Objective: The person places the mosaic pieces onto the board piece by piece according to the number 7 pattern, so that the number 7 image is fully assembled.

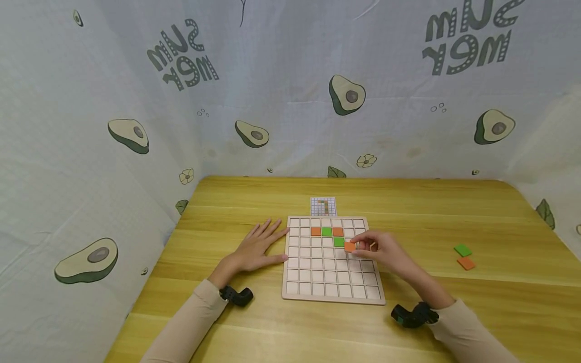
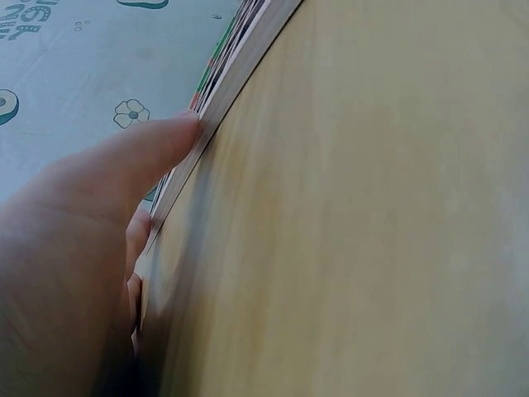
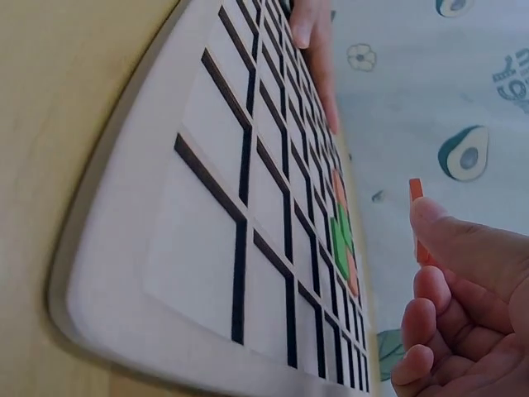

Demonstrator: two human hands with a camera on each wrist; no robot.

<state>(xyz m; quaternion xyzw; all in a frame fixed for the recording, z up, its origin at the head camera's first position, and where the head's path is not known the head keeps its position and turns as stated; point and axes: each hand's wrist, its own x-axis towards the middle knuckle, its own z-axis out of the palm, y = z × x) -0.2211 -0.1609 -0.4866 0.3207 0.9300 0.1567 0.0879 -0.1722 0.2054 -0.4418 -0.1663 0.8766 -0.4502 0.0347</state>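
Note:
A white grid board with a pale wooden frame (image 1: 333,301) lies on the table. Near its far side, an orange tile (image 1: 315,231), a green tile (image 1: 327,231) and another orange tile (image 1: 338,231) sit in one row. A second green tile (image 1: 339,242) fills the cell nearer me under the right end of that row. My right hand (image 1: 381,248) pinches an orange square tile (image 3: 417,217) between thumb and fingers, raised above the board. Flat with spread fingers, my left hand (image 1: 255,250) rests at the board's left edge, thumb (image 2: 169,141) touching the frame.
A small printed grid card (image 1: 323,206) with coloured squares lies against the board's far edge. To the right on the wooden table (image 1: 245,330) are a loose green tile (image 1: 463,250) and a loose orange tile (image 1: 466,263). A patterned white cloth (image 1: 290,101) hangs behind.

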